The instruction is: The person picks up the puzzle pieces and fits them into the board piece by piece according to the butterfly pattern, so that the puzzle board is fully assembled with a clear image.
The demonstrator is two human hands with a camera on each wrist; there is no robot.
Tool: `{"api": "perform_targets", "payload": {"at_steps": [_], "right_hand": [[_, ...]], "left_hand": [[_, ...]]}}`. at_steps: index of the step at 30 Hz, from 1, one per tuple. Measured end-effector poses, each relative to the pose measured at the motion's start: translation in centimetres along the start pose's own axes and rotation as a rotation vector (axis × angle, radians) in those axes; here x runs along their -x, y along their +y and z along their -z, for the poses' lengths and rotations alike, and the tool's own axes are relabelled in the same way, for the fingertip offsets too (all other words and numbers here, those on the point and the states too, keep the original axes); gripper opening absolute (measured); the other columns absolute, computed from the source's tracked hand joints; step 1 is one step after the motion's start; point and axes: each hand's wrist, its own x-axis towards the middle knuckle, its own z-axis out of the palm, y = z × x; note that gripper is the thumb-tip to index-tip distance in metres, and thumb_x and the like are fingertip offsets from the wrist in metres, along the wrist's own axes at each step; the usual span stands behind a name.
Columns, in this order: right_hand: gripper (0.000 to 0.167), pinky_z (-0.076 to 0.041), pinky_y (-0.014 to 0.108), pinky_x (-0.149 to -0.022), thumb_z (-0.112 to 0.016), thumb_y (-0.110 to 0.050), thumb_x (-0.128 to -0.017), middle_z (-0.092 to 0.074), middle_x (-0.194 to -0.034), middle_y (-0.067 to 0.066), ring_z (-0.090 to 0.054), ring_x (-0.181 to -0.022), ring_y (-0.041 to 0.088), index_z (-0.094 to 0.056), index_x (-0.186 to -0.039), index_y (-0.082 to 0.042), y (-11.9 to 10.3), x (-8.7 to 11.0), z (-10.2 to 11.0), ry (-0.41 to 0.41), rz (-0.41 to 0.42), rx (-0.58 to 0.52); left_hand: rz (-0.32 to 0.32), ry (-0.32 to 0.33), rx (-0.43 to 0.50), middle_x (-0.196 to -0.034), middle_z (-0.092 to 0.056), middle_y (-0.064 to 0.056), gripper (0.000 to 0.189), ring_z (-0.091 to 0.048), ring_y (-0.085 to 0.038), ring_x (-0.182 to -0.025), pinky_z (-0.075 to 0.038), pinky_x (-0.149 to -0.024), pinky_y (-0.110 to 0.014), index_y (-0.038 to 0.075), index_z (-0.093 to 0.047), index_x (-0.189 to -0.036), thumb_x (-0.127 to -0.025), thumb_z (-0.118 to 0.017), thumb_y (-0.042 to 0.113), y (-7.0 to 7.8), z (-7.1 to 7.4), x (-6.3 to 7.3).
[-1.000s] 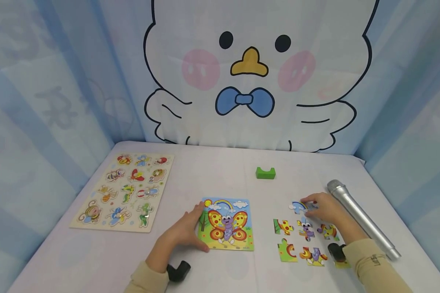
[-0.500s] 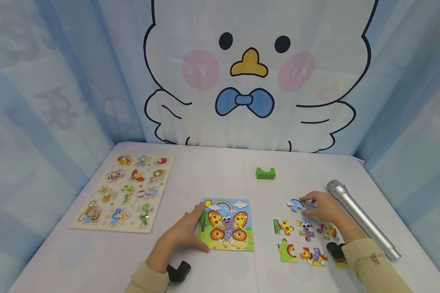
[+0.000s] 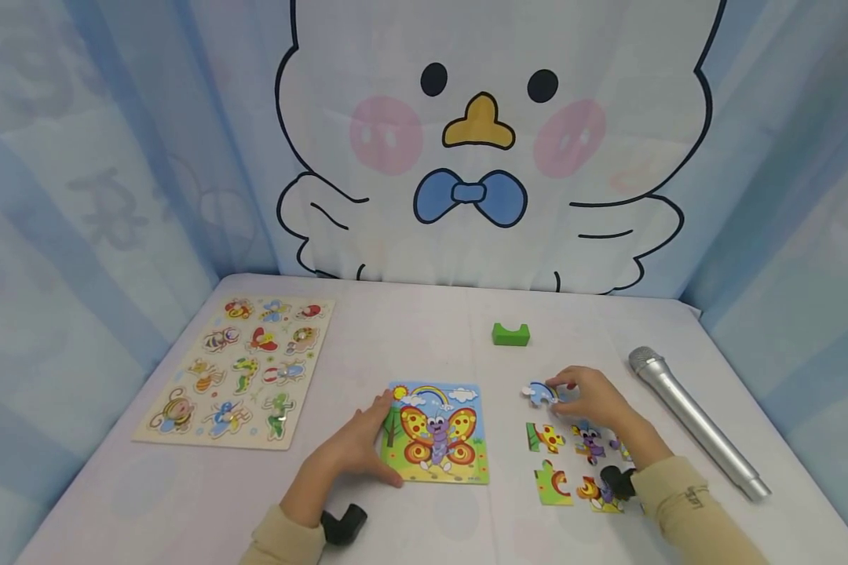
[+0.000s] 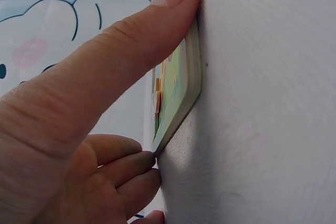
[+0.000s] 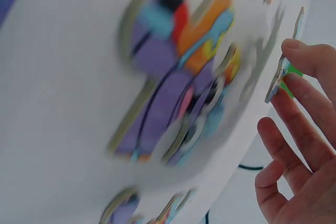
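Observation:
My left hand [image 3: 356,439] holds the left side of a square butterfly puzzle board [image 3: 459,463] that lies flat on the table; its thumb [image 4: 157,22] lies along the near edge and its fingertips meet the left side. To the right, thumb and fingers of my right hand [image 3: 593,396] pinch a sky-blue jigsaw piece [image 3: 537,394] with a rainbow and cloud. The right wrist view shows this piece edge-on, above the tabletop. Below that hand several loose jigsaw pieces lie in rows, among them a green-and-red one [image 3: 553,485] and a purple one [image 3: 588,441], some partly under the wrist.
An insect peg puzzle [image 3: 243,369] lies at the left of the table. Near the back is a green notched block [image 3: 511,336]. A silver microphone [image 3: 699,424] lies slantwise at the right, beside the right forearm. A printed curtain [image 3: 473,251] hangs behind the table.
My right hand has moved left, carrying the rainbow jigsaw piece closer to the butterfly board. My left hand and the board have stayed where they were.

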Motion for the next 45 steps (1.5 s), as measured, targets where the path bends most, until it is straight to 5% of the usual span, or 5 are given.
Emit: {"api": "perform_targets", "payload": {"at_steps": [17, 27, 45], "right_hand": [[0.03, -0.049, 0.037, -0.08, -0.077, -0.016, -0.072, -0.062, -0.099, 0.0, -0.054, -0.09, 0.018, -0.071, -0.101, -0.011, -6.6, -2.5, -3.0, -0.053, 0.038, -0.024], [0.03, -0.048, 0.035, -0.078, -0.077, -0.017, -0.071, -0.062, -0.094, 0.001, -0.055, -0.086, 0.017, -0.071, -0.098, -0.007, -9.2, -3.8, -4.4, -0.064, 0.21, -0.002], [0.029, -0.047, 0.035, -0.085, -0.074, -0.022, -0.076, -0.058, -0.098, 0.001, -0.053, -0.092, 0.016, -0.07, -0.103, -0.011, -12.6, -5.6, -6.2, -0.143, 0.189, 0.026]], "left_hand": [[0.002, -0.002, -0.001, -0.149, -0.017, -0.021, 0.121, -0.015, -0.032, -0.137, -0.011, -0.111, -0.049, -0.004, -0.015, -0.144, -0.054, -0.088, 0.03, 0.0, 0.0, 0.1], [0.008, -0.004, -0.005, -0.149, -0.017, -0.02, 0.12, -0.015, -0.032, -0.137, -0.012, -0.111, -0.048, -0.004, -0.015, -0.144, -0.054, -0.088, 0.03, 0.1, 0.0, 0.1], [-0.006, -0.015, 0.0, -0.148, -0.016, -0.022, 0.12, -0.015, -0.033, -0.137, -0.011, -0.111, -0.05, -0.005, -0.014, -0.143, -0.054, -0.088, 0.03, 0.0, 0.1, 0.1]]}}
